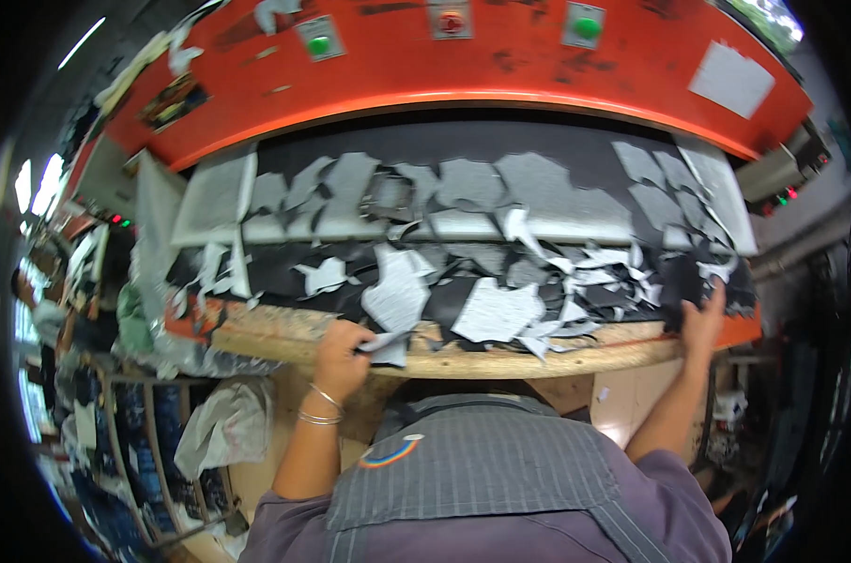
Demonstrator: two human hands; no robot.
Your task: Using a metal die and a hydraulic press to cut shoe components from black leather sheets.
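Observation:
My left hand [343, 357] is closed on a light grey scrap of sheet material [384, 344] at the wooden front edge of the work table. Just beyond it lies a larger pale grey cut sheet [396, 293]. Far to the right, my right hand [705, 321] rests against a black piece of sheet material [685, 281], its index finger stretched out and the thumb apart. A small whitish scrap [713, 270] sits by that fingertip. Between the hands is another pale sheet piece [497, 311], surrounded by thin, curled offcuts [605, 272].
An orange machine beam [500, 80] with green and red buttons spans the back. Beneath it, grey cut-outs [538, 183] and a dark frame-like tool [388, 194] lie on the bed. A wooden rail [538, 361] borders the front. A whitish sack [226, 427] and a rack stand at lower left.

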